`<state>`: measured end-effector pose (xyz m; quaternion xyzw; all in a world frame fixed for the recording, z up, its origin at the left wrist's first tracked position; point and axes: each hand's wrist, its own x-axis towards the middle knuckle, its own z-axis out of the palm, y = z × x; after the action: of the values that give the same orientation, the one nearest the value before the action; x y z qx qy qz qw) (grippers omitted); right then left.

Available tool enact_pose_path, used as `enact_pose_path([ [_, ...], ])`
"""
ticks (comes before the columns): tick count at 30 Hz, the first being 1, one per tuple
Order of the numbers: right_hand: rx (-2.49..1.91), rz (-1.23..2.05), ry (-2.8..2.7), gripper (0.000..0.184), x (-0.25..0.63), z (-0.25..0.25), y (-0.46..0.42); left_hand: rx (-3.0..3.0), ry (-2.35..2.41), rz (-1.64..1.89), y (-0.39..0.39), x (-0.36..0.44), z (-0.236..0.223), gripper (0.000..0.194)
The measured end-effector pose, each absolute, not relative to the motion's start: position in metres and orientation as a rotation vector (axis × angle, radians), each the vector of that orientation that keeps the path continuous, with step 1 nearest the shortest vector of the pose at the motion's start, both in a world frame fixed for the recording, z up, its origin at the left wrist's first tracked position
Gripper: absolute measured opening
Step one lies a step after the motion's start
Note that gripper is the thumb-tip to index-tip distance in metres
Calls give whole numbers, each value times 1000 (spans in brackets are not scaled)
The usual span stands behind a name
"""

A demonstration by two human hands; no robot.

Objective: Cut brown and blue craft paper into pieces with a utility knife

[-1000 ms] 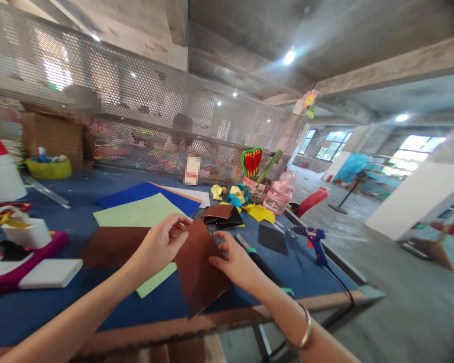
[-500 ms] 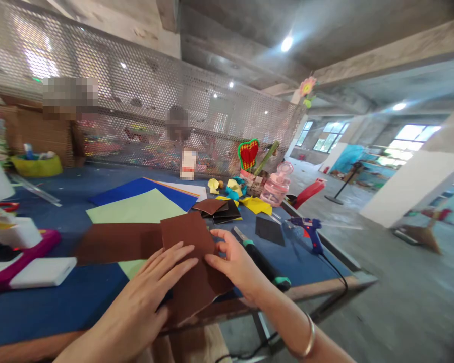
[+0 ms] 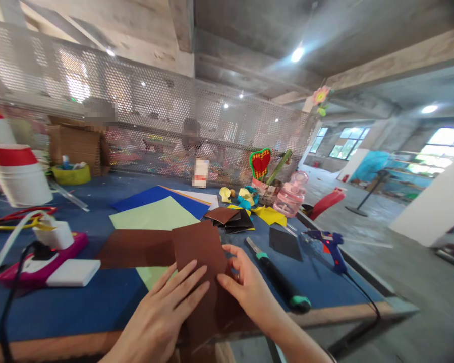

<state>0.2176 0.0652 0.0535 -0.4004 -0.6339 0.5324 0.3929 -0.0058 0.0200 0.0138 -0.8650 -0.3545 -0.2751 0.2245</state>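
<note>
Your left hand point(image 3: 162, 307) is open, its fingers spread across the brown sheet point(image 3: 196, 244) without gripping. Your right hand point(image 3: 245, 285) is half curled, thumb and forefinger at the sheet's right edge; whether they pinch it cannot be told. The sheet lies between your hands, its lower end at the front edge of the blue table point(image 3: 71, 312). Caution: uneven palm pressure could skew or crease the sheet; a rightward wrist slip could knock the black-handled tool point(image 3: 282, 277)
</note>
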Motion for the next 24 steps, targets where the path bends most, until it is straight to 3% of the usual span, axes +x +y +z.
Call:
enact_pose_path([
  [5,-921,1296,-1536,54,217,55,62,-2324,-1133,-1028,13,-3,16,63],
  [10,-877,1257,-1380,43,207,60,46,-2216,-1840,-1876,12,4,34,56],
  [14,-808,1330,-1312,44,198,61,33,-2803,-2175,-2402,26,4,53,59],
  [17,-827,1246,-1344,40,205,60,35,-3041,-2238,-2301,39,-7,66,59],
  [19,-865,906,-1447,38,217,60,43,-3198,-2204,-2147,46,-18,73,56],
  [21,-871,442,-1585,49,231,61,52,-3417,-2141,-1919,51,-27,80,50],
  [24,-826,-2,-1754,69,247,65,58,-3664,-2046,-1499,54,-34,91,45],
])
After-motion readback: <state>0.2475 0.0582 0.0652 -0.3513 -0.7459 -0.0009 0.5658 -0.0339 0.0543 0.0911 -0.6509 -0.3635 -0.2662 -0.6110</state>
